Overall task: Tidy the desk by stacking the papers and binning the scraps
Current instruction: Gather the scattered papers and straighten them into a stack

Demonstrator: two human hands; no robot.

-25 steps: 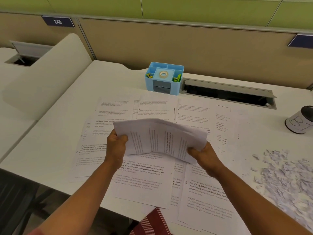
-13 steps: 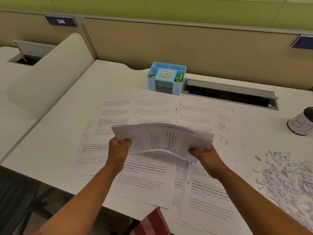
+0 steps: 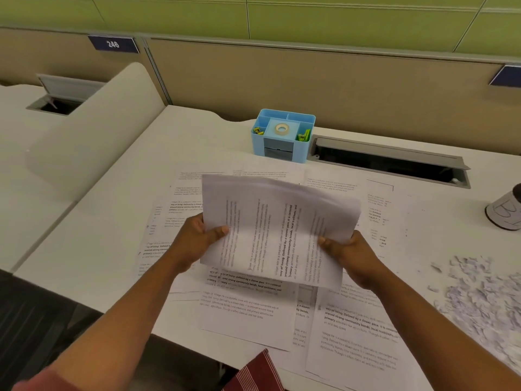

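The black-and-white cylindrical container (image 3: 506, 209) and the pile of torn white paper scraps (image 3: 485, 300) are cut off by the right edge. Small print on the held white printed sheets (image 3: 279, 230) is blurred, unreadable.

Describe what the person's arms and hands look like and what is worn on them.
Both forearms are bare up to the frame's lower edge, with no watch, ring, bracelet or glove showing on the left hand or the right hand. At the bottom left corner a blurred pinkish-red sleeve edge shows on the left arm. No sleeve shows on the right arm.
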